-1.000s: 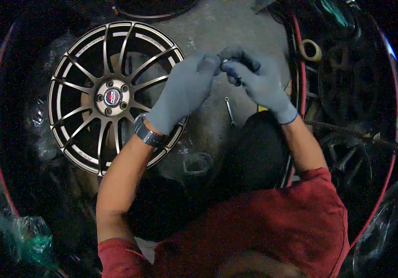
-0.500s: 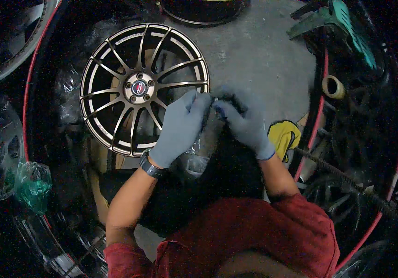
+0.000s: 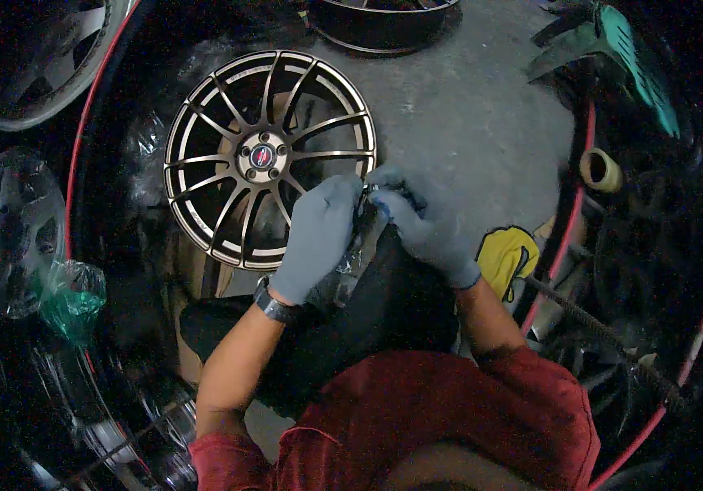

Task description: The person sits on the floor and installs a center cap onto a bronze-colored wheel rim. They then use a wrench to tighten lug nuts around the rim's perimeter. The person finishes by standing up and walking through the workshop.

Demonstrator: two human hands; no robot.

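A bronze multi-spoke alloy wheel [image 3: 257,155], with a red-centred cap in its hub, lies face up in front of me to the left. My gloved hands meet just beside its right edge. My left hand [image 3: 319,233] is closed, its fingers curled in and partly hidden behind its back. My right hand [image 3: 429,225] is closed too, thumb and fingertips pinching toward the left. Between the fingertips shows a small shiny metal piece [image 3: 372,189], too small to name by kind. Crumpled clear plastic [image 3: 343,286] sits below the hands, near my dark trouser leg.
Another wheel [image 3: 384,29] lies at the far side. A teal plastic stool [image 3: 621,57] stands at far right, with a tape roll [image 3: 599,170] nearer. A yellow cloth [image 3: 505,258] is beside my right wrist. Clear-and-green plastic [image 3: 73,303] and plastic-wrapped wheels [image 3: 20,229] lie at left.
The whole view has shifted, so the wheel appears slightly farther right and lower. My hands stay together, with the right fingertips a little closer to the left and the metal piece showing more plainly.
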